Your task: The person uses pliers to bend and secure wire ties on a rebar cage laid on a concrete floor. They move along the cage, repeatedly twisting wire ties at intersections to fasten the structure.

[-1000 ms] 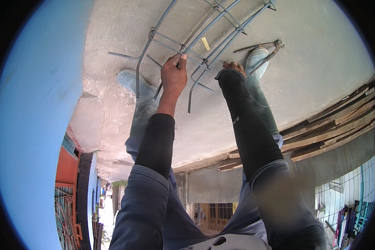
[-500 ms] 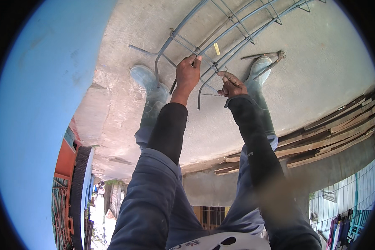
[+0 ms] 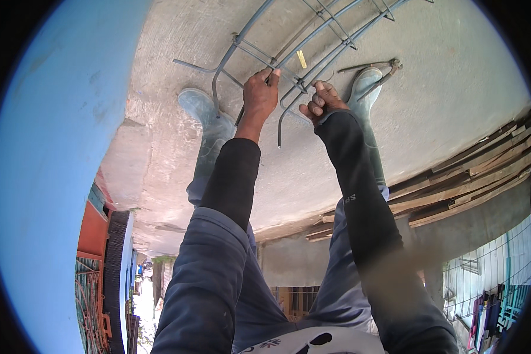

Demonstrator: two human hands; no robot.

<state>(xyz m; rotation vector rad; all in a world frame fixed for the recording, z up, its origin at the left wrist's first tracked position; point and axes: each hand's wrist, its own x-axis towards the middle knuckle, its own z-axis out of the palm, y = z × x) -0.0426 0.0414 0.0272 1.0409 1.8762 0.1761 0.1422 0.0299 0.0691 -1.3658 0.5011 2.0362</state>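
Observation:
A cage of grey steel reinforcing bars [image 3: 312, 32], with hooked ends towards me, extends from between my boots to the upper right. My left hand [image 3: 261, 97] is closed round a bar near the cage's end, at a crossing with a stirrup. Just right of it, my right hand [image 3: 326, 101] is closed in a pinch beside the cage's lower corner. A thin tie wire [image 3: 331, 77] curves by its fingertips, hard to make out. Rusty pincers [image 3: 393, 64] lie by my right boot [image 3: 363, 97], their handles spread around its toe.
My left boot [image 3: 199, 109] stands beside a bent bar end. A small yellow strip [image 3: 301, 59] lies on the concrete floor [image 3: 448, 88]. Wooden planks [image 3: 472, 177] are stacked at the right, and a blue wall [image 3: 59, 118] rises at the left.
The view has shifted slightly, moving the cage up and left in the picture. My right hand has drawn slightly away from the bar corner and turned; the left keeps its grip.

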